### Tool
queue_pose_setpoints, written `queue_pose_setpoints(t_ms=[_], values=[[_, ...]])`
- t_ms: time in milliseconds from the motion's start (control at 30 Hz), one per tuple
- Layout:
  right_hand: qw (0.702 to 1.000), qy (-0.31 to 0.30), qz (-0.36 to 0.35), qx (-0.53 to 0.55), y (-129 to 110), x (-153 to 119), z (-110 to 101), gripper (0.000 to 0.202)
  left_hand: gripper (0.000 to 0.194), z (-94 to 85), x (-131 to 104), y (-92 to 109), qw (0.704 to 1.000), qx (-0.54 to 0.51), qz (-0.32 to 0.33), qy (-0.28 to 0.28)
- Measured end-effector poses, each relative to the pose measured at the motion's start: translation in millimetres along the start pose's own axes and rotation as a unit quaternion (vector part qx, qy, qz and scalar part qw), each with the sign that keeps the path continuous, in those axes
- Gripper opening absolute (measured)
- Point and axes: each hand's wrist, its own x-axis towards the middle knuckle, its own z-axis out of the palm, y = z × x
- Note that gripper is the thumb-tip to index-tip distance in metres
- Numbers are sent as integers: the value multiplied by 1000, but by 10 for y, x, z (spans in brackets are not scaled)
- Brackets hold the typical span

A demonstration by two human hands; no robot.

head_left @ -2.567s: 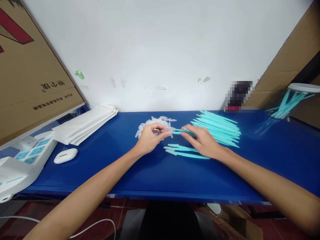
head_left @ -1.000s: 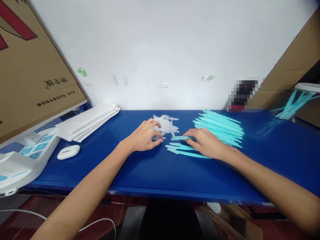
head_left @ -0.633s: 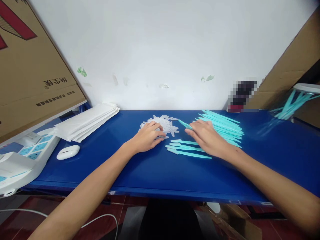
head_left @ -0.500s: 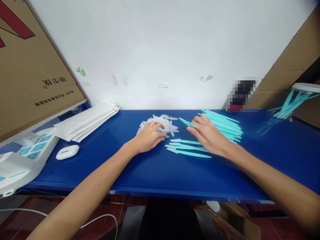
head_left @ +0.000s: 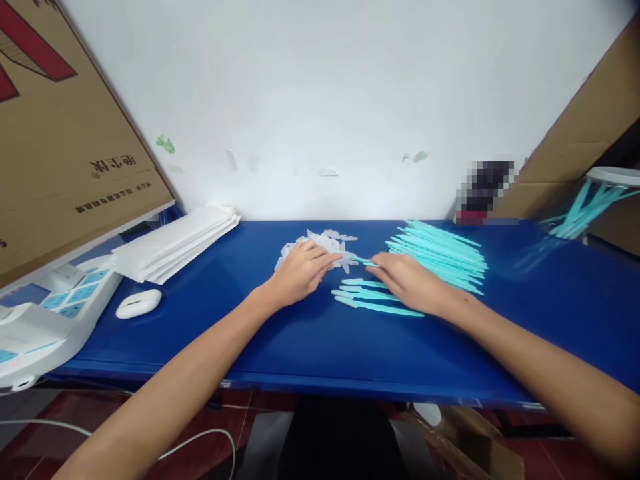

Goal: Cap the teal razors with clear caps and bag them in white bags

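We see a job partway along, both hands at work over the blue table. Right hand has its thumb and fingers closed on a teal stick, which points left toward the other hand; most of it is hidden by the fingers. Left hand is at the near side of the loose pile of pale plastic pieces, fingertips just left of the stick's end. We can't tell if it's pinching a piece or how tight its grip is.

Done, as far as we judge: a short row of sticks, seemingly four, laid side by side on the near side, partly under the right hand. Their left ends look paler, so we'd guess they're finished, but we can't confirm a fitted piece at this size.

Left: plenty. The big pile of teal sticks sits far right, just beyond the right hand, and the pale pieces are many too, so we'd call it early. The stick in hand isn't in the row yet.

Off to the left, we note the white packets and small white case, both apart from the hands; far right, more sticks in a clear jar.
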Motion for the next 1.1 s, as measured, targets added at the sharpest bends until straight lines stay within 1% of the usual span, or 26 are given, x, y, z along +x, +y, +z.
queue_pose_setpoints(t_ms=[67, 133, 200, 233, 267, 333, 400, 433, 500, 567, 667, 767, 867, 1100], values=[[1000, -18, 3, 19, -43, 4, -10, 34, 36, 9, -3, -5, 999, -25, -7, 29], [999, -33, 8, 36, -79, 6, -27, 35, 32, 22, 0, 2, 996, -71, -16, 58], [999, -31, 8, 33, -97, 5, -42, 35, 26, 34, 14, 31, 985, -133, -51, 95], [999, -23, 4, 23, -101, 2, -49, 35, 24, 38, 25, 53, 974, -176, -82, 116], [1000, -12, 0, 11, -103, -1, -55, 36, 24, 42, 40, 77, 957, -228, -120, 136], [1000, 4, -2, -10, -112, -10, -67, 37, 28, 46, 73, 126, 905, -342, -196, 161], [1000, 4, 6, -17, -131, -20, -76, 40, 30, 47, 105, 162, 851, -432, -249, 164], [1000, -1, 13, -19, -144, -24, -78, 41, 32, 47, 117, 173, 831, -462, -264, 163], [999, -10, 31, -19, -168, -29, -76, 42, 37, 48, 134, 184, 805, -498, -279, 162], [999, -17, 45, -6, -183, -31, -71, 42, 41, 51, 140, 188, 791, -517, -286, 159], [998, -17, 57, 33, -180, -31, -70, 41, 45, 53, 136, 200, 788, -524, -289, 142], [996, -15, 63, 63, -168, -30, -84, 41, 45, 53, 129, 223, 798, -516, -283, 132], [996, -18, 60, 64, -176, -26, -90, 39, 42, 65, 129, 247, 809, -502, -278, 126], [998, -38, 24, 33, -266, -15, -31, 33, 31, 90, 137, 293, 866, -439, -221, 95]])
